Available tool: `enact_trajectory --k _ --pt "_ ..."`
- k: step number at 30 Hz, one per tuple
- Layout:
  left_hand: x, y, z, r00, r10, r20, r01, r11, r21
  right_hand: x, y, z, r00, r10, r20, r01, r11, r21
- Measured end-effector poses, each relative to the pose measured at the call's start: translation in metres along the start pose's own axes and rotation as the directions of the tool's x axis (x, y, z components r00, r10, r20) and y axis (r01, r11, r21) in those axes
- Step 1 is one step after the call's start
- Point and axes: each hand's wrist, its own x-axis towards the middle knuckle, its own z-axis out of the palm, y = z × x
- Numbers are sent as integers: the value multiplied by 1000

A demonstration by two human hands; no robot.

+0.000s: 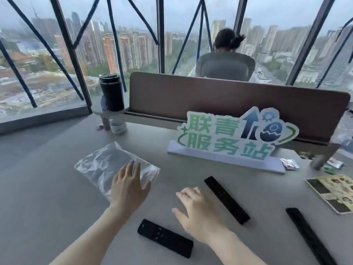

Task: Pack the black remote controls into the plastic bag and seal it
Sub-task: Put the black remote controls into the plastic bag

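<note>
A clear plastic bag (107, 165) lies flat on the grey table, left of centre. My left hand (128, 186) rests on its near right corner with the fingers spread, holding nothing. My right hand (198, 213) hovers over the table with the fingers apart and empty. Three black remote controls lie around it: one (165, 238) just below and left of the hand, one (227, 199) slanted to its right, and one (309, 236) near the right edge.
A green and white sign (233, 138) stands behind the remotes. A brown divider (210, 96) runs across the table, with a seated person behind it. A black tumbler (111, 92) stands on a small shelf at back left. A printed card (334, 192) and wrappers lie at right.
</note>
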Motion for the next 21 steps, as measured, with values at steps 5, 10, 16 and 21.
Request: enact_trajectory --k 5,10,16,21 --pt "-6 -37 25 1000 -10 19 9 999 54 -31 -8 45 985 135 106 -136 991 4" --pt "-26 -50 19 998 45 35 -48 996 81 -57 -27 53 958 243 153 -252 967 41" --pt "-66 -37 0 989 136 -51 -141 983 -119 -92 -31 33 911 373 175 -406 745 529" --pt "-96 -3 -11 974 219 -61 -227 947 -227 -69 -29 13 836 397 380 -539 459 706"
